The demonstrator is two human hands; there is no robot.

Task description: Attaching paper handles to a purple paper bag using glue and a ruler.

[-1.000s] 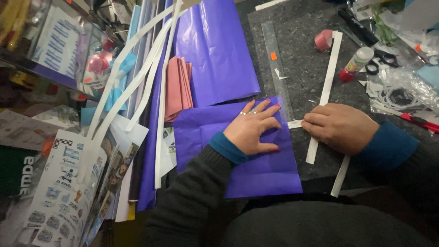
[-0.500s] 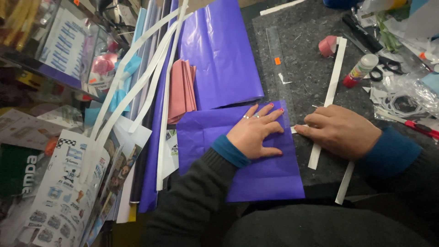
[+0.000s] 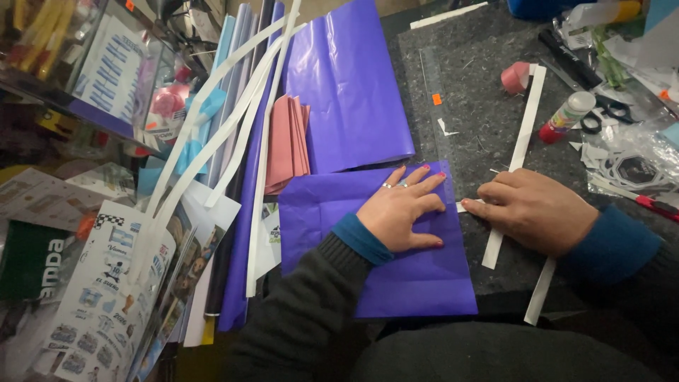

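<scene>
The left hand (image 3: 399,211) lay flat, fingers spread, pressing a folded sheet of purple tissue paper (image 3: 385,244) on the near edge of the dark grey felt mat (image 3: 481,106). Just right, the right hand (image 3: 534,210) curled, fingertips pinched together on a small white paper scrap (image 3: 461,206) beside a long white paper strip (image 3: 520,145).

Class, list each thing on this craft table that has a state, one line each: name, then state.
Left hand: flat, fingers spread, pressing the purple sheet.
Right hand: closed, resting on the white strip.
Purple sheet: creased, lying flat.
White strip: straight, lying flat.
Glue stick: capped, lying on its side.
Pink paper: folded.
</scene>
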